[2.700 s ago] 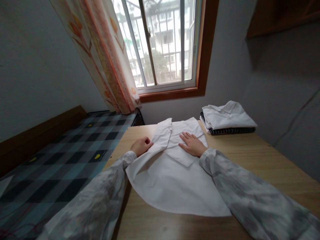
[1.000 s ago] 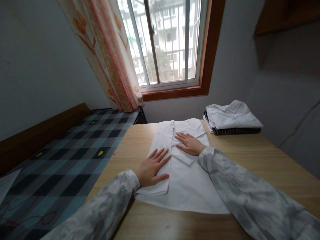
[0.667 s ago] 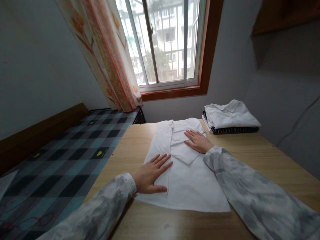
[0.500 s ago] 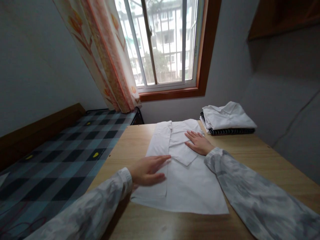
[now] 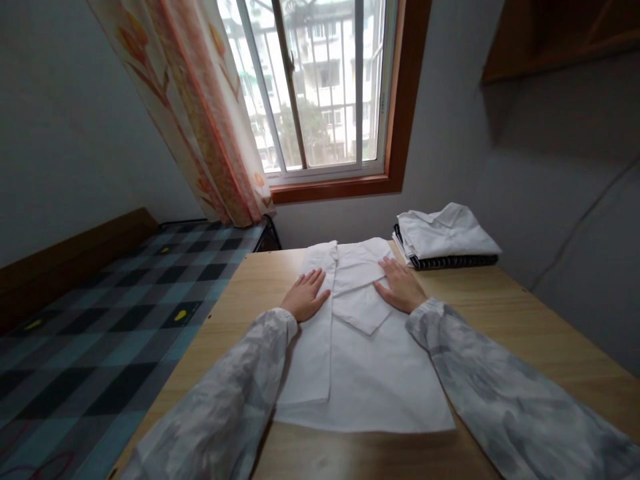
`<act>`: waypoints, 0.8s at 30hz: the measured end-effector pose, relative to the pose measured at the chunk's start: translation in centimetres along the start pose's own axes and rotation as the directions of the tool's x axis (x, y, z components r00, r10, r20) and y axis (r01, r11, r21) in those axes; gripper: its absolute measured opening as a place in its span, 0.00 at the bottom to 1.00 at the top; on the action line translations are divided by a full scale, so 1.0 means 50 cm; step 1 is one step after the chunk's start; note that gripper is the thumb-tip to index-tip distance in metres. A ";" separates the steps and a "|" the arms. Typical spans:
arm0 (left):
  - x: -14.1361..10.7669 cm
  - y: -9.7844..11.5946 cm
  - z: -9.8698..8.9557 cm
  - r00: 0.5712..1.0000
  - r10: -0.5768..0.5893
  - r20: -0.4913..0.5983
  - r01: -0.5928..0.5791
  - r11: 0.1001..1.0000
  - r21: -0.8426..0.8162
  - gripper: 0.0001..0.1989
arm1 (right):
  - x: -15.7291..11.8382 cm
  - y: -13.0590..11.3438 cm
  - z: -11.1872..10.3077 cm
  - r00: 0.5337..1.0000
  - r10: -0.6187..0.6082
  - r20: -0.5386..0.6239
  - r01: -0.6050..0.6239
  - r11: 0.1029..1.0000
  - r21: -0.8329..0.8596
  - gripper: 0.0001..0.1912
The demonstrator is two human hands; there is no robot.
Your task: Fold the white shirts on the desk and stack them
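A white shirt [image 5: 380, 373] lies on the wooden table, its left side and a sleeve folded inward over the body. My left hand [image 5: 306, 295] rests flat on the folded left strip, fingers spread, holding nothing. On the upper right part of the cloth, my right hand [image 5: 400, 285] lies flat with its fingers apart, beside the folded sleeve. The far edge of the shirt shows beyond both hands.
At the table's far right is a stack of folded clothes [image 5: 445, 233], white over black-striped. A bed with a checked cover [image 5: 165, 320] stands left of the wooden table [image 5: 500, 333]. Behind are a curtain [image 5: 200, 133] and a barred window [image 5: 325, 100].
My left hand has moved forward from above the shirt's middle and now lies on its left strip. My right hand has stayed on the cloth. The view has shifted slightly right.
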State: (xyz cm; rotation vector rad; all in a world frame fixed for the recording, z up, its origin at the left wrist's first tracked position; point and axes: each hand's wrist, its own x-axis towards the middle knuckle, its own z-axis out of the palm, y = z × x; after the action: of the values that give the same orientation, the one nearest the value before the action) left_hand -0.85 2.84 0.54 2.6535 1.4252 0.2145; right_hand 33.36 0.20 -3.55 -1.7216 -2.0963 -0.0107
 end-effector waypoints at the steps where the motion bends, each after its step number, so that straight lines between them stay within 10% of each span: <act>1: -0.005 0.003 0.000 1.000 -0.003 0.001 0.003 1.000 0.005 0.37 | -0.002 0.004 0.000 0.996 0.062 -0.057 -0.062 0.998 0.009 0.39; 7: -0.040 0.033 0.011 0.998 -0.046 -0.033 0.048 0.998 0.035 0.36 | 0.023 0.030 0.000 0.959 0.243 -0.148 -0.205 0.951 0.234 0.34; 13: -0.053 0.040 0.007 0.997 -0.075 -0.018 0.075 0.997 0.005 0.36 | 0.097 0.053 -0.017 0.869 0.493 0.050 -0.466 0.779 0.419 0.38; 19: -0.054 0.051 0.000 0.993 -0.046 -0.109 0.048 0.999 0.021 0.33 | 0.133 0.060 -0.036 0.862 0.473 0.184 -0.504 0.756 0.418 0.09; 24: -0.090 0.077 0.012 0.991 -0.032 -0.129 0.039 0.998 0.046 0.33 | 0.127 0.028 -0.047 0.892 0.444 0.083 -0.429 0.774 0.465 0.18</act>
State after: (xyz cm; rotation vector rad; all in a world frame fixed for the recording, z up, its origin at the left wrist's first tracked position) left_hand -0.05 -3.03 0.33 2.6946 1.5328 0.3567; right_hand 34.52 5.80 0.30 -1.8197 -1.4542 0.5652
